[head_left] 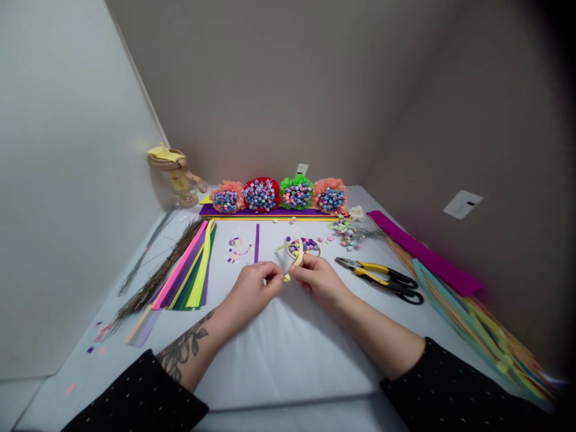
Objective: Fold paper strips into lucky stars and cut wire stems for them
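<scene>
A pale yellow paper strip [299, 252] is pinched between the thumb and fingers of my right hand [323, 281], one end sticking up and a small folded bit lying between my hands. My left hand [258, 287] is closed with its fingertips at that folded end, touching or nearly touching it. Just beyond my fingers sits a small round dish [318, 252] of purple, pink and yellow folded paper stars, partly hidden by the strip and my right hand. A single purple strip [257, 243] lies flat beyond my left hand.
Pliers [382, 277] lie right of my hands. Colored strips [184, 276] and dark thin stems [157, 270] lie left. Several star bouquets [261, 195] stand at the back. Loose stars [344, 227], a magenta sheet [423, 255], long strips [477, 327] and a yellow-topped container [177, 174] edge the table.
</scene>
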`<state>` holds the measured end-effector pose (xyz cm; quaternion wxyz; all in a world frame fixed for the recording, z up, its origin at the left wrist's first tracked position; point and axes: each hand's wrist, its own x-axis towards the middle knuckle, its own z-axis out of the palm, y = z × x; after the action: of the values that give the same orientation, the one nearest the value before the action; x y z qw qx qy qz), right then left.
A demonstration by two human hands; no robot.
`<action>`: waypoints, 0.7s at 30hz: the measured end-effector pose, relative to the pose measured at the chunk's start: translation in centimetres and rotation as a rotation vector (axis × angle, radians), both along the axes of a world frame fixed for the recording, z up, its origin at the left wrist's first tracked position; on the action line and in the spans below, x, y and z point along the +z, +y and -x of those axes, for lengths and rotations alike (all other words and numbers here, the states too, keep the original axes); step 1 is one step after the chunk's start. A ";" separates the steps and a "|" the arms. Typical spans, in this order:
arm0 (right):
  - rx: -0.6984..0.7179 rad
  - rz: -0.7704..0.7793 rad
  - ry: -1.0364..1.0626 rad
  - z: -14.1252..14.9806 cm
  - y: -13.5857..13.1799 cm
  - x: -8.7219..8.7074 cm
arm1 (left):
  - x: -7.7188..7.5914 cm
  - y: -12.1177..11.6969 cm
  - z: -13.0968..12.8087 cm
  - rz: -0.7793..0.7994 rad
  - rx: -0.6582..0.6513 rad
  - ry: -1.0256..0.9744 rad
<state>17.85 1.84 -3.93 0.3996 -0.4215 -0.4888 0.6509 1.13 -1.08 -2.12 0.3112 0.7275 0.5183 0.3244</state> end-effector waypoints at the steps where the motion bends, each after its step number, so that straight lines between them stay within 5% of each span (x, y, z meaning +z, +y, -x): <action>1: -0.021 -0.010 0.016 0.0 0.0 0.0 | 0.0 0.0 0.0 0.032 0.008 -0.030; 15: 0.143 -0.076 0.087 -0.2 -0.1 -0.1 | 0.7 0.1 -0.7 0.461 0.115 -0.424; 21: 0.129 -0.098 0.063 -0.2 0.0 -0.2 | 1.0 0.0 -0.7 0.439 0.110 -0.402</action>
<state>18.08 1.85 -4.13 0.3920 -0.3486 -0.5334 0.6635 1.81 -1.09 -1.15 0.5393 0.5348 0.5428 0.3586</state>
